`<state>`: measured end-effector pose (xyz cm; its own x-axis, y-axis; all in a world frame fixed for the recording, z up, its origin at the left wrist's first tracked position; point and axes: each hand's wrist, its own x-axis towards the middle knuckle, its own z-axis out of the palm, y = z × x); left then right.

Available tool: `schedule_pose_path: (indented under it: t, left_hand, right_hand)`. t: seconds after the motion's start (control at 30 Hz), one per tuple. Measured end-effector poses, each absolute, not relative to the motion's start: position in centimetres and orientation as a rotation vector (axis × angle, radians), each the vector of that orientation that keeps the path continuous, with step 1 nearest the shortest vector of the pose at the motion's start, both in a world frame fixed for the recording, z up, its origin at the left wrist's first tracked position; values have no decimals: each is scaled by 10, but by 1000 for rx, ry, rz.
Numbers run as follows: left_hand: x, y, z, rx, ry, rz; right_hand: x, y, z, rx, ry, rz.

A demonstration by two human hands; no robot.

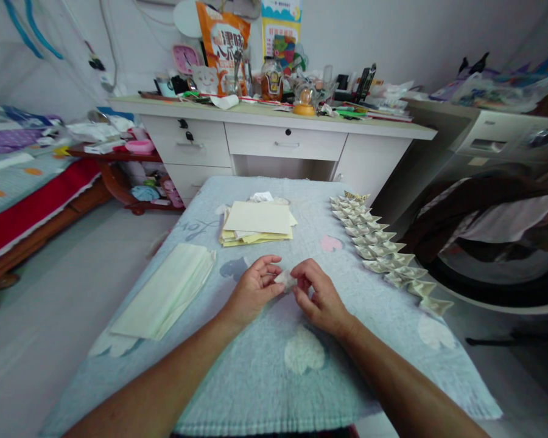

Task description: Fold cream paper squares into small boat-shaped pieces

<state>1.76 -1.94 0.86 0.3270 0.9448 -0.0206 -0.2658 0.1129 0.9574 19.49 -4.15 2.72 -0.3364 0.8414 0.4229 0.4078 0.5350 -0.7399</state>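
Note:
A small folded piece of whitish paper (285, 280) is held between both hands above the middle of the cloth-covered table (237, 383). My left hand (257, 283) pinches its left side between thumb and fingers. From the right, my right hand (317, 292) grips the other side with bent fingers; its fingertips partly hide the paper. Beyond the hands lies a stack of cream and yellow paper sheets (257, 219). Long pale green paper sheets (164, 292) rest to the left. Along the right side stand several rows of folded paper boats (388, 249), pointed at their ends.
A crumpled white tissue (261, 196) sits behind the paper stack. The white desk (283, 134) beyond carries a jar (272, 79), an orange snack bag (223, 48) and clutter. At the right is a washing machine (497, 137) with clothes at its door; a bed (27, 201) stands left.

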Motion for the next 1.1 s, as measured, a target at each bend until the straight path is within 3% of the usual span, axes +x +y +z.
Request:
schedule_pose_path:
  t: [0.87, 1.1]
  left_hand:
    - [17, -25, 10, 1603, 998, 830]
    - [17, -26, 11, 1618, 1054, 760]
  right_hand:
    - [192, -39, 30, -1009, -1742, 1038]
    - [194, -39, 33, -997, -1824, 920]
